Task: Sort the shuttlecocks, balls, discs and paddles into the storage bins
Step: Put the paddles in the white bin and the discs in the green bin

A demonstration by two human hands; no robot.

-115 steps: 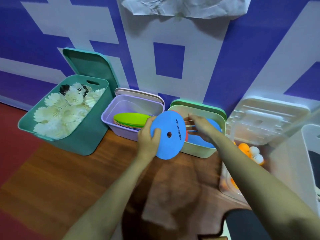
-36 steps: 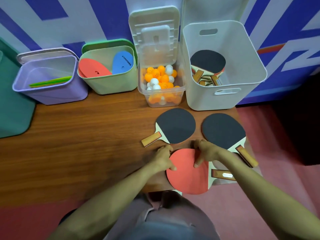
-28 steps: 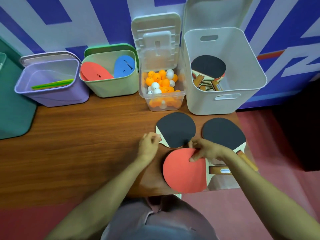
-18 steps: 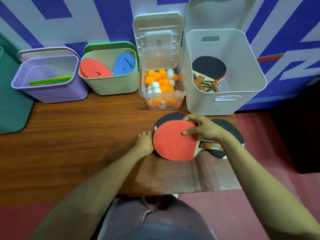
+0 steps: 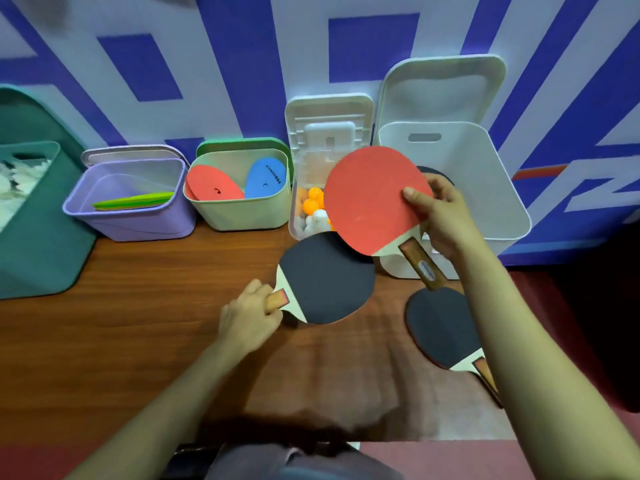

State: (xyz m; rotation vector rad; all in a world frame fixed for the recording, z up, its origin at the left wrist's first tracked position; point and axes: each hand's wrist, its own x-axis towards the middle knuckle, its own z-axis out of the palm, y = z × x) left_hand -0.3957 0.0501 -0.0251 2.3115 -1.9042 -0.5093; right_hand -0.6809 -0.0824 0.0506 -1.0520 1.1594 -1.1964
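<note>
I am looking down on a brown wooden table [image 5: 121, 341] pushed against a wall [image 5: 242, 64] patterned in blue and white, with red floor [image 5: 433, 459] past its near edge. Along the wall stand a teal bin [image 5: 34, 254] of shuttlecocks [image 5: 14, 181], a purple bin [image 5: 131, 226] with green discs [image 5: 138, 200], a pale green bin [image 5: 242, 216] with a red disc [image 5: 211, 188] and a blue disc [image 5: 265, 180], a clear box [image 5: 294, 223] of balls [image 5: 311, 202], and a tall white bin [image 5: 502, 188]. The right hand [image 5: 440, 213] holds the red paddle [image 5: 370, 199] up in front of the clear box and the white bin, pinching the blade's right edge with the thumb on the red face and the fingers behind. Its long axis runs on a slant, head up-left and handle down-right. The left hand [image 5: 249, 317] is curled round the handle of a black paddle [image 5: 325, 278], whose head points right and slightly away from me, toward the foot of the clear box; I cannot tell whether it rests on the wood. A second black paddle [image 5: 440, 327] lies flat near the table's right edge, apart from both hands, handle toward the near right and partly hidden by the right forearm.
</note>
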